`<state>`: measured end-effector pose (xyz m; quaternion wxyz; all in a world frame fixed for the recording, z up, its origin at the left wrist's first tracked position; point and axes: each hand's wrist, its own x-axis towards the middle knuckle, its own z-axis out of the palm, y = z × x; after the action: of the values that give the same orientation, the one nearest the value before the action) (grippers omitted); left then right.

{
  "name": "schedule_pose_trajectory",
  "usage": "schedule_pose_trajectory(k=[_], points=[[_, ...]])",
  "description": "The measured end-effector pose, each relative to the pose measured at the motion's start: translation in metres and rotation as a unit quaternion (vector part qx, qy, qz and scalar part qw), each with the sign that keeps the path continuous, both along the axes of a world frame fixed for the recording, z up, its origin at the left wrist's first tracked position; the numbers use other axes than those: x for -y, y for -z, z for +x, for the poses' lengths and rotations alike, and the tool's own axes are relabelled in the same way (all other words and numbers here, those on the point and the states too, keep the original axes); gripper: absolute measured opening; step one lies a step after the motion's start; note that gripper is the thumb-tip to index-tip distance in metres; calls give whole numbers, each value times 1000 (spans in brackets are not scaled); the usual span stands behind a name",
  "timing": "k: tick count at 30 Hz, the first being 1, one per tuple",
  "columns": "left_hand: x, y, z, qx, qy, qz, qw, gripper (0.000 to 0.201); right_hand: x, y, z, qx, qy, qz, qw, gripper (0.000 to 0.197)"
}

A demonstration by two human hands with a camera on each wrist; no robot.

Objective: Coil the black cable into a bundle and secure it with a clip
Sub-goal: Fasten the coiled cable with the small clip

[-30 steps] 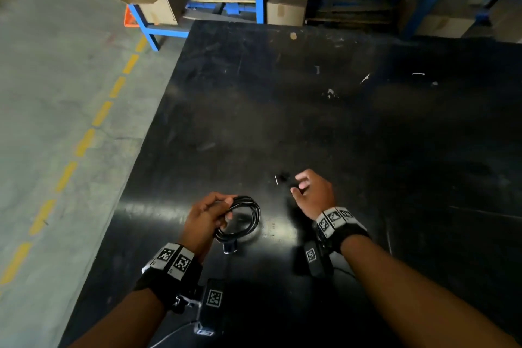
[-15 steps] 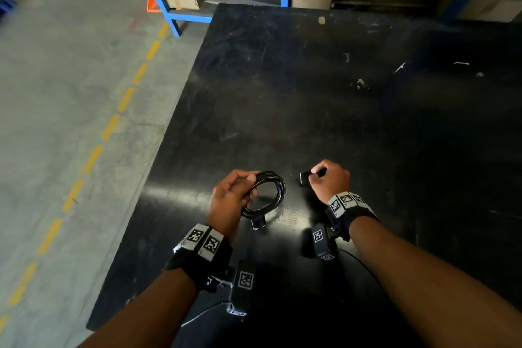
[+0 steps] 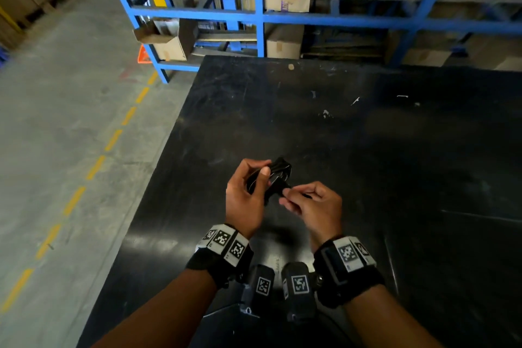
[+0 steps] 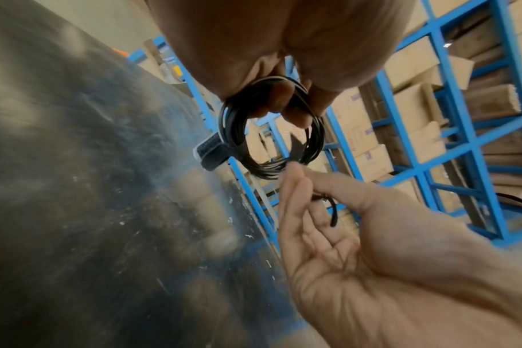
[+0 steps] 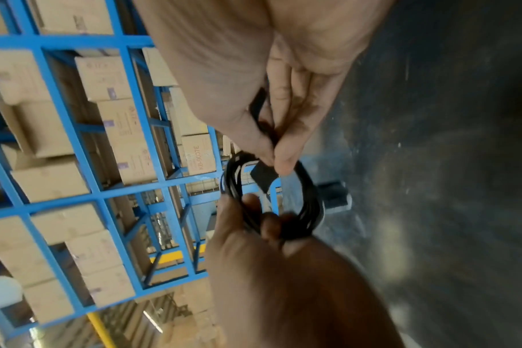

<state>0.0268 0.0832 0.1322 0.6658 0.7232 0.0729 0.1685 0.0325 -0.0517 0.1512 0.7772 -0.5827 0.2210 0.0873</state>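
The black cable (image 3: 281, 171) is wound into a small coil, held above the black table (image 3: 367, 150). My left hand (image 3: 254, 186) grips one side of the coil (image 4: 271, 131), with fingers through the loop. A blocky plug (image 4: 209, 150) sticks out from the coil's side. My right hand (image 3: 293, 198) pinches a thin black strap-like clip (image 5: 264, 176) between thumb and fingers, its free end lying at the coil's (image 5: 307, 204) opening. In the left wrist view the clip's other end (image 4: 332, 212) curls over the right palm (image 4: 328, 247). Whether the clip wraps the strands is hidden.
The table's left edge (image 3: 158, 167) drops to a concrete floor (image 3: 70, 121) with a dashed yellow line. Blue racking (image 3: 260, 17) holding cardboard boxes (image 3: 282, 42) stands right behind the table's far edge. Small white scraps (image 3: 324, 113) lie on the far tabletop.
My right hand picked the clip up off the table and carried it left to the coil. Both hands rose off the table and met; the coil now stands more upright.
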Motion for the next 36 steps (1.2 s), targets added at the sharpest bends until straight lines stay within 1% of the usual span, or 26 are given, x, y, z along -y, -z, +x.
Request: schedule_pose_trajectory(k=[5, 8, 11, 14, 17, 22, 25, 27, 30, 32, 33, 34, 36], points=[[13, -18, -17, 46, 41, 34, 998, 7, -3, -25, -14, -18, 62, 102, 993, 7], [16, -28, -27, 78, 52, 50, 994, 6, 1, -38, -22, -18, 80, 148, 986, 8], [17, -32, -37, 90, 65, 41, 993, 5, 2, -46, -30, -27, 82, 165, 983, 9], [17, -35, -44, 95, 73, 34, 992, 5, 3, -50, -36, -41, 70, 153, 985, 12], [16, -38, -48, 93, 85, 27, 992, 5, 3, -51, -43, -44, 58, 151, 986, 16], [14, -45, -57, 89, 94, 10, 991, 8, 3, -53, -50, -43, 42, 196, 979, 22], [13, -48, -62, 80, 90, 12, 993, 25, 4, -54, -53, -37, 28, 216, 975, 24], [12, -49, -63, 58, 93, 12, 994, 31, 5, -55, -55, -32, 24, 220, 975, 24], [12, -49, -61, 31, 106, 0, 994, 22, 6, -57, -58, -17, 27, 223, 974, 23], [11, -51, -60, 30, 97, -8, 995, 17, 7, -58, -60, 10, 22, 218, 976, 20], [10, -53, -59, 35, 90, -8, 995, 15, 7, -59, -61, 32, 14, 200, 979, 18], [8, -55, -58, 39, 82, -8, 996, 16, 7, -59, -61, 59, 3, 158, 986, 16], [6, -59, -56, 43, 70, -8, 997, 19, 8, -56, -62, 131, -19, 20, 991, 15]])
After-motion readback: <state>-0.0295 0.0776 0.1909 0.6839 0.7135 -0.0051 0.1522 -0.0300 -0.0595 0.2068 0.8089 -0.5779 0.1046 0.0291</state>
